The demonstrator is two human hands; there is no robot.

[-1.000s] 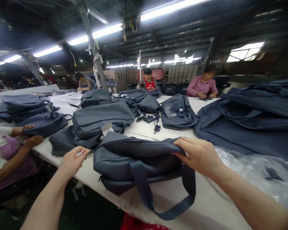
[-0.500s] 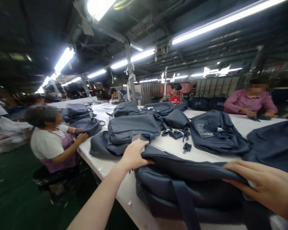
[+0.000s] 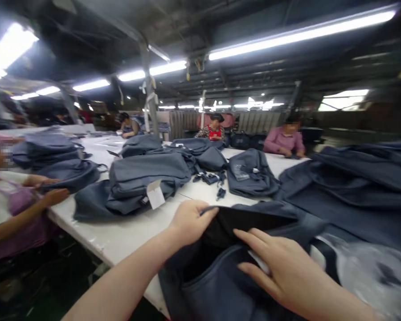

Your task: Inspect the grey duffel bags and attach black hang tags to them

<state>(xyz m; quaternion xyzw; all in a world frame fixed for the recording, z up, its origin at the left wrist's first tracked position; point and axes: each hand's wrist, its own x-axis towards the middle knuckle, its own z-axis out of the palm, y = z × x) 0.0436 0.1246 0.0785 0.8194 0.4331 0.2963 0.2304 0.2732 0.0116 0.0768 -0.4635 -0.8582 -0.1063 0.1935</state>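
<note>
Right in front of me a dark blue bag (image 3: 217, 285) gapes wide, its black lining showing. My left hand (image 3: 192, 222) pinches the far left rim of the opening between thumb and fingers. Over the mouth of the bag is my right hand (image 3: 270, 261), its fingers bent toward the opening. A small pale item (image 3: 259, 261) is tucked between that thumb and fingers; what it is I cannot make out. Clear plastic wrap (image 3: 374, 272) lies right of the bag, by my right forearm.
Beyond the bag, a white table (image 3: 147, 229) bears more dark blue bags (image 3: 150, 176), one with a white tag (image 3: 156, 195). Small strap pieces (image 3: 220, 192) lie mid-table. A large bag pile (image 3: 357, 183) rises at right. Co-workers sit at left (image 3: 16, 205) and across (image 3: 284, 138).
The bag's mouth, nearly closed before, is now spread open. My right hand has moved left from the bag's far end to over the opening. The view has swung right.
</note>
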